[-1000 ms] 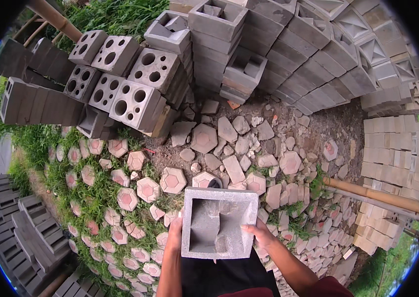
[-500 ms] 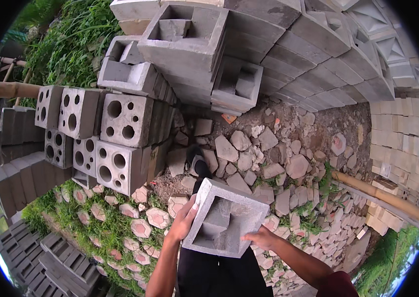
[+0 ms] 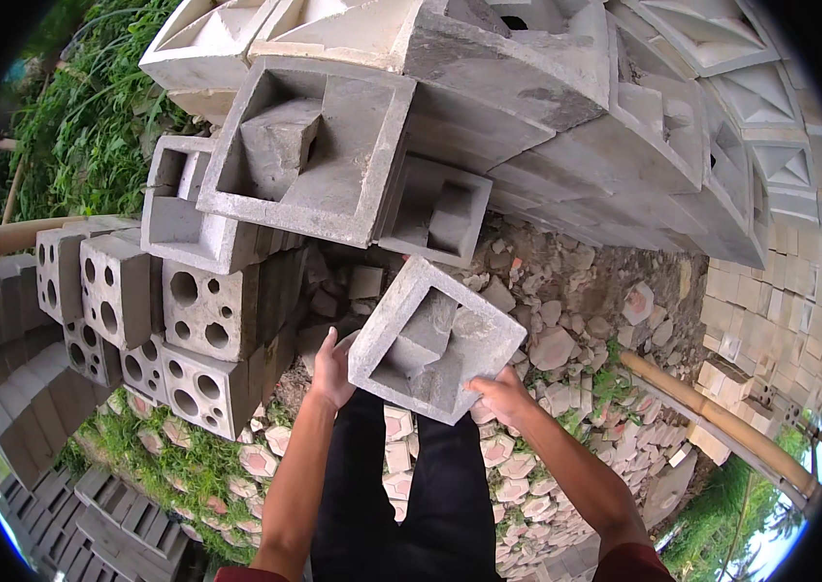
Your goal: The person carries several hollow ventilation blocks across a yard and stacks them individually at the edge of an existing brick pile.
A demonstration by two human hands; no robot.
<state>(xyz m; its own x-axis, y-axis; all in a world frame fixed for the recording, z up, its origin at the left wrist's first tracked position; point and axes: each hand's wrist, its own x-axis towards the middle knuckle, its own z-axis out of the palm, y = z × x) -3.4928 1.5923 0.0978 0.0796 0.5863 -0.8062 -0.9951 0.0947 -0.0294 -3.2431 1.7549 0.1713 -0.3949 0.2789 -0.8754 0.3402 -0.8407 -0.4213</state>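
Between my two hands I carry a square grey concrete ventilation block [image 3: 438, 341], its hollow, stepped face turned up and the whole block tilted. My left hand [image 3: 332, 370] lies against its left side, thumb raised, with some fingers hidden by the block. At the lower right corner my right hand [image 3: 501, 395] grips it, thumb on the rim and fingers underneath. Just beyond stands a stack topped by a similar block [image 3: 348, 209]. Lower blocks flank that stack: one at its right [image 3: 437, 215] and one at its left [image 3: 188, 228].
A tall wall of grey blocks [image 3: 566, 175] curves away at the right. Concrete blocks with round holes [image 3: 202, 306] are piled at the left. Broken paving rubble [image 3: 552, 347] covers the ground. A bamboo pole [image 3: 722, 422] lies at the right; grass grows lower left.
I have moved forward, so the stacks look nearer and larger. The held block has risen away from my legs toward the stack. My left hand's thumb has come off the rim.
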